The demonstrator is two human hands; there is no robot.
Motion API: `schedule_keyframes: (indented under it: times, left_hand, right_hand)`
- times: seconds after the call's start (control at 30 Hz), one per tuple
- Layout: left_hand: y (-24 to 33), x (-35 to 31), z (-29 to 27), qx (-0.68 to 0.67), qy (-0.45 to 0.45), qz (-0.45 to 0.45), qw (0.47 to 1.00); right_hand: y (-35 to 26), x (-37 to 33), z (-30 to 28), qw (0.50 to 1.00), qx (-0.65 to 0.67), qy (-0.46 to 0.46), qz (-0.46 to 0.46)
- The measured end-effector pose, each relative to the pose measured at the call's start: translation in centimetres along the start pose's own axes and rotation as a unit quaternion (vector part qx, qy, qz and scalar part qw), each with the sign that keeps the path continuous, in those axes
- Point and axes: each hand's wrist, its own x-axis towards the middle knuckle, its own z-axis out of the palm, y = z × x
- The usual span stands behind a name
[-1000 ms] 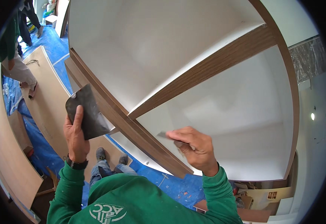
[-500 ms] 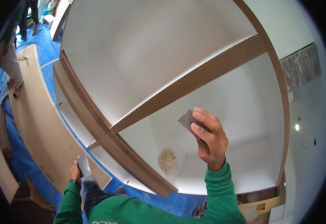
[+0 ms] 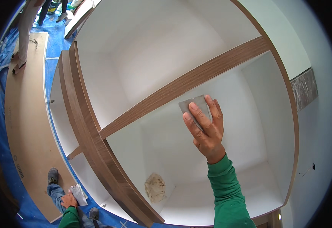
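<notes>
My right hand (image 3: 209, 133) grips a thin grey piece of sandpaper (image 3: 198, 102), its fingers spread over the face of the sheet. It is in front of the lower white compartment of a large cabinet, just below the brown wood-grain divider (image 3: 188, 85). Whether the sandpaper touches the divider, I cannot tell. Low on the left, my left hand (image 3: 69, 200) is beside my leg, closed on a pale grey folded sheet (image 3: 79, 194). Some of its fingers are hard to make out.
A rough beige patch (image 3: 155, 187) marks the white compartment. Brown trim (image 3: 80, 98) edges the cabinet. Long brown boards (image 3: 29, 114) lie on blue floor sheeting (image 3: 52, 41). Another person's legs (image 3: 26, 34) stand at the far left. A dark spot (image 3: 313, 166) marks the right wall.
My view has shifted. My right hand has come up nearer the divider and spread its fingers over the sandpaper. My left hand appears lower, still with the pale sheet.
</notes>
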Motion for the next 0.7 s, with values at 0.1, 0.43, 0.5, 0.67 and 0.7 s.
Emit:
schedule_keyframes:
  times: [0.1, 0.43, 0.5, 0.67, 0.7]
  left_hand:
    - [0.1, -0.7, 1.0, 0.024, 0.029, -0.029, 0.999]
    - [-1.1, -0.2, 2.8, 0.102, 0.011, 0.023, 0.994]
    - [-1.0, -0.1, 3.3, 0.115, 0.034, 0.026, 0.992]
    - [-0.3, -0.3, 2.2, 0.095, 0.029, 0.016, 0.995]
    - [-0.1, -0.5, 1.9, 0.090, 0.038, 0.022, 0.995]
  right_hand:
    - [0.6, 0.2, 0.2, 1.000, -0.015, -0.019, -0.010]
    - [1.1, 0.1, 1.1, 0.998, -0.062, -0.013, -0.008]
    - [1.1, 0.2, 1.3, 0.998, -0.064, -0.020, -0.009]
    - [0.3, -0.2, 0.9, 0.998, -0.052, -0.033, -0.007]
    - [0.4, 0.1, 0.8, 0.998, -0.055, -0.028, -0.006]
